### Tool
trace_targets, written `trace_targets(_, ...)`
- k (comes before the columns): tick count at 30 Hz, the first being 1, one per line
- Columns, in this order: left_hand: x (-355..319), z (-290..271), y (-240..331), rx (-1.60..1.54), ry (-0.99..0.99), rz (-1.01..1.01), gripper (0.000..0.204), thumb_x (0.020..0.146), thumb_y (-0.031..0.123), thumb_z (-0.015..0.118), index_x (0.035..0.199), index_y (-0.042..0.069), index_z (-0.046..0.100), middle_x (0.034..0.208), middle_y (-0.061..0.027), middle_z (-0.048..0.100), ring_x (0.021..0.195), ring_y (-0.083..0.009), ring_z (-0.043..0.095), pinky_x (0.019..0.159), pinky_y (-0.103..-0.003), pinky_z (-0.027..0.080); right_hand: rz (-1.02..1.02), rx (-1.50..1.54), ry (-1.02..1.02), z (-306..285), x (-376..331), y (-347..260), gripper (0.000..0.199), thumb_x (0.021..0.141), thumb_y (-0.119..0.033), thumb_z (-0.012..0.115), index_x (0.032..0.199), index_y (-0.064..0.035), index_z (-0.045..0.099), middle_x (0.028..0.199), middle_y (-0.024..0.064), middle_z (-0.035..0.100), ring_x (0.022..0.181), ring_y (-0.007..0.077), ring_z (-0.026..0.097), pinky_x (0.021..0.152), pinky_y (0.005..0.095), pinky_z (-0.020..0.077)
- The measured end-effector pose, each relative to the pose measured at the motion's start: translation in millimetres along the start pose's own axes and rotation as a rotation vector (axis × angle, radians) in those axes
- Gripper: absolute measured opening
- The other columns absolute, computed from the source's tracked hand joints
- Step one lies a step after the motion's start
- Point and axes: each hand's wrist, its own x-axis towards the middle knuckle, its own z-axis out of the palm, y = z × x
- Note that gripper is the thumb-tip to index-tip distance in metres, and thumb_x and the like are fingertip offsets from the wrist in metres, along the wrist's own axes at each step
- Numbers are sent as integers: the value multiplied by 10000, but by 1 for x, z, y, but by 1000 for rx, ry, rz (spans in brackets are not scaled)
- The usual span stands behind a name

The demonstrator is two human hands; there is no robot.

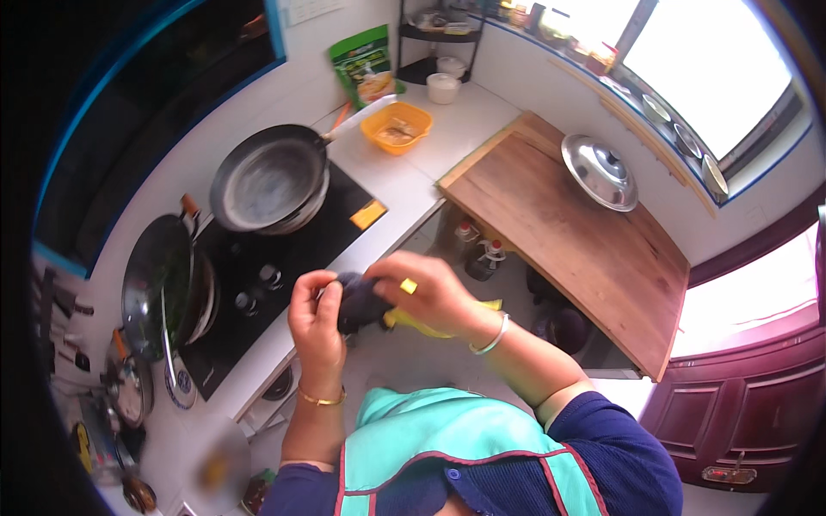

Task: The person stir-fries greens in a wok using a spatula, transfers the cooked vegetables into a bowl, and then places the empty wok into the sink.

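Observation:
Between my hands, above the floor in front of the counter, is a dark, crumpled, soft thing [360, 303] that looks like fabric; its exact kind I cannot make out. My left hand [317, 310] pinches its left side between thumb and fingers. On its other side, the bent fingers of my right hand [426, 291] grip the edge. A yellow strip [422, 323] hangs below my right hand, and a small yellow bit shows at those fingers. Whether the yellow parts belong to the dark thing, I cannot tell.
A black cooktop [258, 288] carries a frying pan [268, 176] and a wok [159, 284] with greens and a ladle. Behind stands a yellow basket [397, 127]. At right, a wooden board [559, 219] bears a steel lid [600, 172]; bottles [484, 258] stand beneath.

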Motion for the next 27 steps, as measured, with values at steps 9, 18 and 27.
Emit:
trace_targets(9,201,212,-128,-70,-331,6,127,874,36,624,990,22,574,837,8,594,752,-49,569,703,-204,479,231,-114,507,-213,92,161,154,885,-16,568,1015,-38,647,862,37,645,788,94,603,707,241,495)
trace_targets(18,320,269,-282,499,-511,42,260,796,70,653,1047,31,602,1057,-101,568,926,-231,604,805,-332,506,541,-764,341,-259,109,353,274,816,-100,583,1080,-62,641,1138,154,618,1072,312,585,914,398,478)
trace_targets(27,456,300,-399,388,-313,-315,306,859,112,583,1145,7,566,1046,-142,635,893,-214,651,801,-321,504,1068,-751,497,-252,203,516,695,865,-320,590,1377,63,318,1439,288,282,1337,431,270,1105,448,252)
